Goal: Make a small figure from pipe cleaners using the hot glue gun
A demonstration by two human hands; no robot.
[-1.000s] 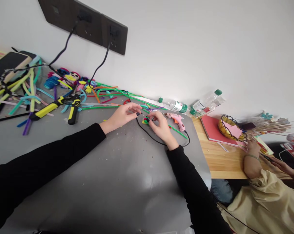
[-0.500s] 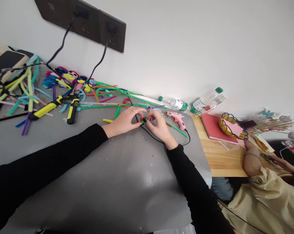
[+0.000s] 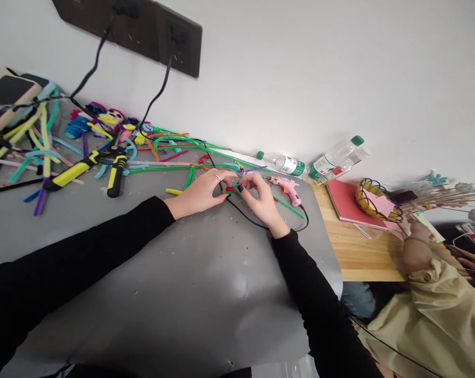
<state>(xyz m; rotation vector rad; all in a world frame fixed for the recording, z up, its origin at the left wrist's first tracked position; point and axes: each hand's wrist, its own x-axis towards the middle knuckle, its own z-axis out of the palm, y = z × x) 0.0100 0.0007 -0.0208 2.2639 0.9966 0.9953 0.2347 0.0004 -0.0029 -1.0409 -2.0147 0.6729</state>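
Observation:
Over the grey table mat [image 3: 190, 294], my left hand [image 3: 201, 193] pinches a small red and green pipe-cleaner piece [image 3: 230, 190] between thumb and fingertips. Facing it, my right hand [image 3: 260, 198] has its thumb and fingers closed at the green side of the same piece. The fingers cover much of it, so its shape is unclear. A pink glue gun [image 3: 288, 190] lies just right of my right hand, and its black cord passes beneath both hands. Close to my left wrist are a yellow pipe cleaner [image 3: 173, 191] and a bent green one [image 3: 189, 177].
Yellow-black pliers [image 3: 117, 173] rest at the left among many coloured pipe cleaners [image 3: 46, 136] and fuzzy figures [image 3: 111, 119]. Plastic bottles [image 3: 290, 165] lie by the wall. Rightward, a wooden table [image 3: 353, 254] bears a red folder [image 3: 350, 207] and a basket [image 3: 373, 202], beside another person's arm [image 3: 416, 252].
My right fingertips have shifted slightly up and away from my left ones, showing more green at the piece. The other person's arm has moved a little to the right.

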